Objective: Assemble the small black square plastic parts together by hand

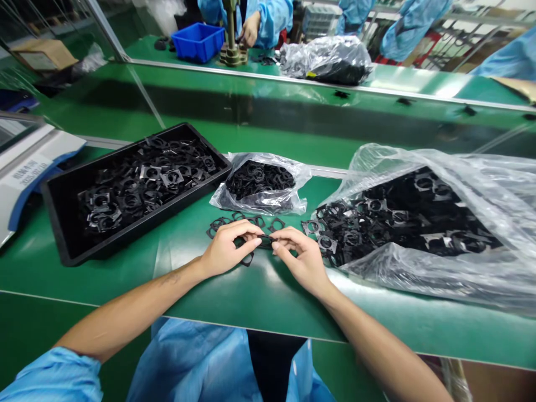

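Between my two hands, just above the green table point(201, 301), is a small black plastic part point(266, 242). My left hand point(232, 245) pinches its left end between thumb and fingers. On the other end my right hand point(299, 254) closes in the same way. The fingers cover much of the part, so its full shape is hidden. Several thin black ring-shaped frames point(276, 224) lie loose just beyond my fingers. One more black frame point(248, 259) rests on the table below my left hand.
A black tray point(138, 240) full of frames stands left. Ahead sits a small clear bag point(299, 204) of black rings. A large open plastic bag point(402, 268) spills frames at right. Past the divider are a blue bin point(196, 42) and a co-worker's hand point(251, 29).
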The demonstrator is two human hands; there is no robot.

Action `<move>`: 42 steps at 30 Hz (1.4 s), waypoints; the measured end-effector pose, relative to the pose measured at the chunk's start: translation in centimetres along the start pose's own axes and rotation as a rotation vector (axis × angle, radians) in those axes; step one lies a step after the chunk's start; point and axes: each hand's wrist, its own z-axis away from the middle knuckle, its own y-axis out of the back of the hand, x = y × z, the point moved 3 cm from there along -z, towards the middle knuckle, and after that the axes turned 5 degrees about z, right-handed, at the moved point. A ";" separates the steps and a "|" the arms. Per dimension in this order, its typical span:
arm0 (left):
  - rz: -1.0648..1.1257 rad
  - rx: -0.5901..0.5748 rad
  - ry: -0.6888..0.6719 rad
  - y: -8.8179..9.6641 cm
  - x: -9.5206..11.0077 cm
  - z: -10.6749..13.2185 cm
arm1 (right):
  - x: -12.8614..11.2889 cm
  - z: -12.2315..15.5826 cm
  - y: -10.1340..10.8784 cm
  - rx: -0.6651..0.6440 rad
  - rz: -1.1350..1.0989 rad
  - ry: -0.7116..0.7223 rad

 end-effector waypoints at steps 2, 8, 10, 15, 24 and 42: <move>0.000 -0.002 0.008 0.0 0.0 0.0 | 0.0 0.0 0.0 -0.003 0.012 0.002; -0.005 -0.016 0.030 0.0 -0.2 0.0 | 0.0 0.0 0.0 -0.006 0.032 0.008; -0.009 -0.015 0.030 0.0 -0.2 0.0 | 0.0 0.0 0.0 -0.007 0.037 0.010; -0.014 -0.020 0.037 0.1 -0.1 0.0 | -0.1 0.0 0.0 -0.008 0.032 0.011; 0.225 0.028 0.160 -0.4 -1.0 0.1 | 0.7 -0.2 -0.3 -0.009 -0.164 -0.118; -0.057 0.074 -0.216 0.5 1.4 0.0 | -0.5 0.2 0.2 0.057 -0.010 0.071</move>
